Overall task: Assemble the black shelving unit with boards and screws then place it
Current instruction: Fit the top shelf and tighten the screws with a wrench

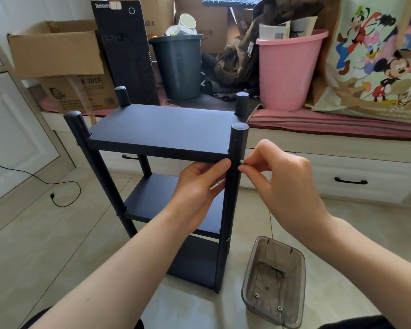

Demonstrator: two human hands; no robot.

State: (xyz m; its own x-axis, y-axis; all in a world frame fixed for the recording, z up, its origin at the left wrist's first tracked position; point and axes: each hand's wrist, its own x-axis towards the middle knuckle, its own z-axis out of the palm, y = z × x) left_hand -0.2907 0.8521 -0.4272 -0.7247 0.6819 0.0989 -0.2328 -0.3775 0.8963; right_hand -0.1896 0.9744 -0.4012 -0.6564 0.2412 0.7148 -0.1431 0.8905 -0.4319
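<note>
Shelving unit (161, 129): upright on the floor, three boards fitted, just ahead of the person.
Left hand (199, 184): grips the top board's near edge beside the near right post (234, 176).
Right hand (287, 184): pinches a screw (242, 161) against that post's right side.
Key relation: the screw lies level, pointing left into the upright post; the right hand is nearer.
Tray (274, 281): near right on the floor, two screws left.
Writing: "ThinkCentre" on the computer tower (126, 51); "X-2019" on the cardboard box (64, 67).

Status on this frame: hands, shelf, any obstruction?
Left hand holds top board. Right hand pinches screw at near right post. Nothing in the way.
</note>
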